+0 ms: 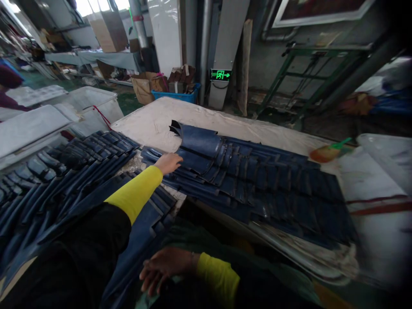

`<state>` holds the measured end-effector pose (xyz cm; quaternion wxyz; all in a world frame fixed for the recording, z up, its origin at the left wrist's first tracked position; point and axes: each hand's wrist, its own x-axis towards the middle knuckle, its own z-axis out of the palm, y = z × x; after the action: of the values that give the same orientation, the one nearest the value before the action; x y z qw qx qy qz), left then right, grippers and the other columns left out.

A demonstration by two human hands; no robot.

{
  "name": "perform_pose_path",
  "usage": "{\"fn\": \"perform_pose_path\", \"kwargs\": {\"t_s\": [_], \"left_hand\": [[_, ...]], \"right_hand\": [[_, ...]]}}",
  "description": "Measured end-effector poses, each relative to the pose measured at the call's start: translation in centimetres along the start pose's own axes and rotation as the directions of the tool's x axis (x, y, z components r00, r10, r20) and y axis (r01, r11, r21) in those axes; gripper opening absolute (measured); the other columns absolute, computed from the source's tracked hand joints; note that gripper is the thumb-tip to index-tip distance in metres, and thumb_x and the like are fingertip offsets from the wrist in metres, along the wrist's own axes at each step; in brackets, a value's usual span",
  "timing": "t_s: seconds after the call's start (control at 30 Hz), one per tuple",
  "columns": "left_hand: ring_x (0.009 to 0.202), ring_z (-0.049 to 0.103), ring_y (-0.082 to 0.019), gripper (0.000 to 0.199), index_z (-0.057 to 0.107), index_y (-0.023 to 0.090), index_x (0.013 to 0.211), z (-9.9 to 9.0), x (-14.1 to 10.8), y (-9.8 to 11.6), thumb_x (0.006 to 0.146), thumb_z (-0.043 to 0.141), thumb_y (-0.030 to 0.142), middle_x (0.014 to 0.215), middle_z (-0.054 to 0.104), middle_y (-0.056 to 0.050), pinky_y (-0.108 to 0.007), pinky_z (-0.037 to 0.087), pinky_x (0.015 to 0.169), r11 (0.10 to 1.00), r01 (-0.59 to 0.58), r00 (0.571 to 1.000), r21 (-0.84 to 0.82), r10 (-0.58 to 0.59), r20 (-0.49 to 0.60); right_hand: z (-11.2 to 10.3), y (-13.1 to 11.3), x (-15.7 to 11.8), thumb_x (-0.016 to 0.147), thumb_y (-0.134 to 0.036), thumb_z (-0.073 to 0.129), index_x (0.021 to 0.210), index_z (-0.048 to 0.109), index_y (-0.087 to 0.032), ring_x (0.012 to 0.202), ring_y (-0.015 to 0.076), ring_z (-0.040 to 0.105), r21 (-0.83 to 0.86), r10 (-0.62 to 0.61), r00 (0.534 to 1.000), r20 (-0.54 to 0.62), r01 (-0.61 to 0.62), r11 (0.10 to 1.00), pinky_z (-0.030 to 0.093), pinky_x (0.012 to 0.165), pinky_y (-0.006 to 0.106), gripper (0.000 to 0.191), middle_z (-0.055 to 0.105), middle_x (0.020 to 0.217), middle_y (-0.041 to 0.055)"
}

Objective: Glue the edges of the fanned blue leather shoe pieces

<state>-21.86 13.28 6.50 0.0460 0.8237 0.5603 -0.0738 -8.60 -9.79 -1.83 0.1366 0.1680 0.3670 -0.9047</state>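
Observation:
My left hand [168, 163], in a yellow sleeve, reaches forward to the near left edge of a dark blue piece [201, 143]. Its fingers are closed at that edge; what they hold, if anything, is too small to make out. Overlapping rows of dark blue pieces [273, 176] cover the pale table [144, 122] to the right. Low in front of my body, my right hand [169, 268] hangs with its fingers apart and nothing in them. More dark blue pieces [64, 184] lie stacked in rows at the left, beneath my left arm.
White bins [93, 101] stand at the back left, and another white bin [380, 171] is at the right. A blue crate [175, 97] and a carton [142, 88] sit behind the table. An orange item with a green top [327, 152] lies near the right end.

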Motion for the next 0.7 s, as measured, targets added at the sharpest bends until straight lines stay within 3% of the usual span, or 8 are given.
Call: {"fn": "perform_pose_path", "kwargs": {"t_s": [0.17,0.3,0.37,0.47,0.53,0.6,0.7], "left_hand": [[0.098,0.062,-0.022,0.032,0.068,0.025,0.103,0.3,4.9,1.1,0.071,0.064,0.022,0.106,0.068,-0.005,-0.029,0.047,0.084,0.999,-0.012,0.959,0.030,0.003,0.284],[0.087,0.064,-0.019,0.041,0.069,0.030,0.098,0.3,5.8,1.1,0.060,0.066,0.013,0.095,0.071,0.000,-0.023,0.047,0.075,1.000,-0.021,0.924,0.017,0.013,0.383],[0.090,0.064,-0.021,0.038,0.069,0.027,0.098,0.6,5.3,1.4,0.063,0.064,0.015,0.099,0.070,-0.003,-0.027,0.047,0.078,0.999,0.031,0.944,0.036,-0.041,0.327],[0.102,0.060,-0.023,0.031,0.067,0.024,0.103,1.5,4.2,2.0,0.075,0.054,0.019,0.109,0.067,-0.007,-0.031,0.044,0.087,0.989,0.144,0.979,0.040,-0.148,0.140],[0.102,0.061,-0.021,0.031,0.065,0.024,0.106,1.4,3.7,1.8,0.081,0.048,0.021,0.108,0.067,-0.006,-0.029,0.044,0.086,0.973,0.231,0.973,0.007,-0.231,0.006],[0.096,0.062,-0.020,0.031,0.062,0.023,0.110,0.1,3.6,1.0,0.084,0.044,0.024,0.104,0.068,-0.007,-0.027,0.046,0.079,0.946,0.323,0.937,-0.043,-0.325,-0.130],[0.093,0.062,-0.021,0.034,0.057,0.018,0.116,-4.9,3.7,-0.8,0.089,0.038,0.028,0.101,0.067,-0.009,-0.027,0.046,0.073,0.900,0.416,0.830,-0.129,-0.434,-0.351]], "right_hand": [[-1.8,-0.2,-3.2,0.089,-0.047,0.045,0.088,0.061,-0.014,0.061,0.0098,0.061,-0.039,-0.089,0.992,-0.090,0.086,0.996,0.025,0.050,0.020,0.036,0.065,0.073,0.0014],[-2.4,-0.4,-4.4,0.089,-0.041,0.044,0.088,0.062,-0.016,0.062,0.0084,0.059,-0.027,-0.129,0.984,-0.120,0.127,0.992,0.028,0.052,0.019,0.031,0.064,0.073,-0.0006],[-2.5,-0.3,-4.4,0.088,-0.042,0.045,0.087,0.062,-0.017,0.061,0.0085,0.058,-0.013,-0.129,0.984,-0.123,0.128,0.992,0.030,0.054,0.019,0.030,0.064,0.073,-0.0010],[-2.6,0.1,-4.2,0.084,-0.047,0.050,0.085,0.062,-0.016,0.061,0.0098,0.059,-0.011,-0.123,0.985,-0.124,0.123,0.992,0.032,0.054,0.020,0.033,0.064,0.073,0.0000],[-2.8,0.4,-4.1,0.079,-0.053,0.055,0.085,0.062,-0.016,0.062,0.0110,0.060,-0.016,-0.128,0.982,-0.140,0.127,0.992,0.032,0.053,0.020,0.039,0.065,0.074,0.0014],[-2.9,0.6,-4.3,0.073,-0.059,0.059,0.084,0.062,-0.015,0.062,0.0116,0.060,0.001,-0.150,0.976,-0.161,0.152,0.988,0.034,0.054,0.021,0.045,0.064,0.073,0.0023],[-2.8,0.3,-5.1,0.066,-0.064,0.063,0.083,0.062,-0.015,0.060,0.0123,0.059,0.035,-0.206,0.964,-0.171,0.215,0.976,0.038,0.056,0.022,0.052,0.063,0.072,0.0031]]}}
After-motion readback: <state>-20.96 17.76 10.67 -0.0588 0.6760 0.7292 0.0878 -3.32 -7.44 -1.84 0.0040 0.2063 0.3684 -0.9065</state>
